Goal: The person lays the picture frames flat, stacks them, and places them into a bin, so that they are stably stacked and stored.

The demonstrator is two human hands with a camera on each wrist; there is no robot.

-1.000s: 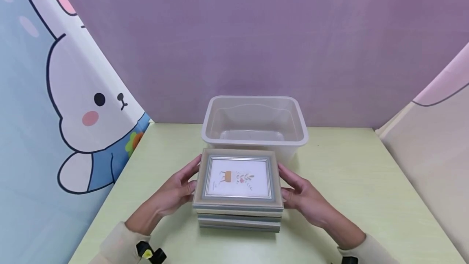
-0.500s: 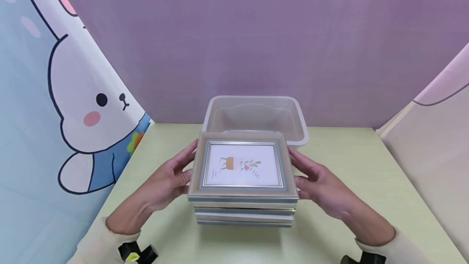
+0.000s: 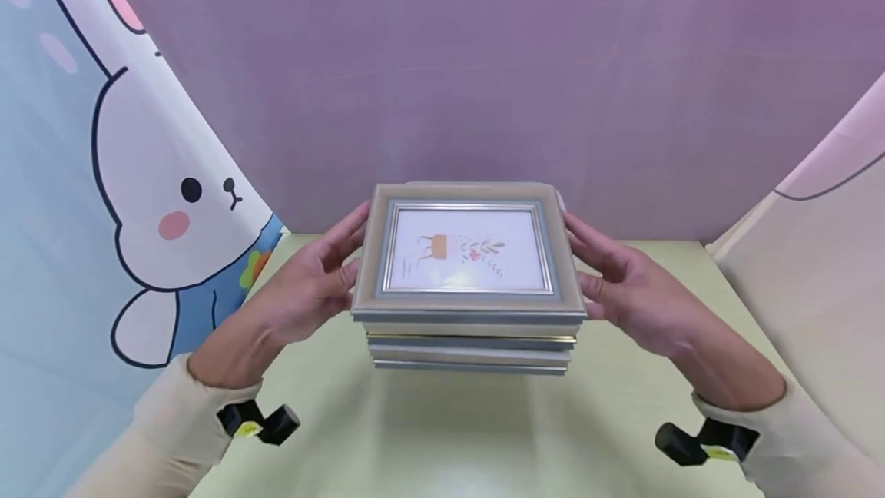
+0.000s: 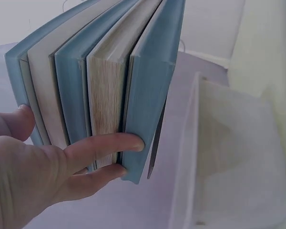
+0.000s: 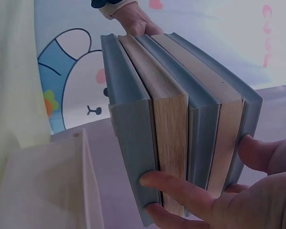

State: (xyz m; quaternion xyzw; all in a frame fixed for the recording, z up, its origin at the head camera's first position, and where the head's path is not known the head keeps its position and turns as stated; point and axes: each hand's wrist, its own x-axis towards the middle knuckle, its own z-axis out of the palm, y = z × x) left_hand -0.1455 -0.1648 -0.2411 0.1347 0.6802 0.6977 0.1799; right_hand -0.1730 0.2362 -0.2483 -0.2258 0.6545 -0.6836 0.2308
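Note:
A stack of several picture frames hangs in the air above the table, held level between both hands. The top picture frame is beige and silver, around a print of an orange pot and a flower sprig. My left hand grips the stack's left side, its thumb and fingers spread across the frame edges. On the opposite side my right hand holds it the same way. In the wrist views the frame edges alternate blue-grey and pale wood. A whitish plastic bin is mostly hidden behind the stack in the head view.
The light green table spreads below the hands. A purple backdrop rises behind, a rabbit-printed curtain stands at the left, and a pale curtain at the right. Black wrist cameras sit on both wrists.
Both hands have raised the stack of picture frames off the table and carried it forward and up, so it now covers most of the bin in the head view.

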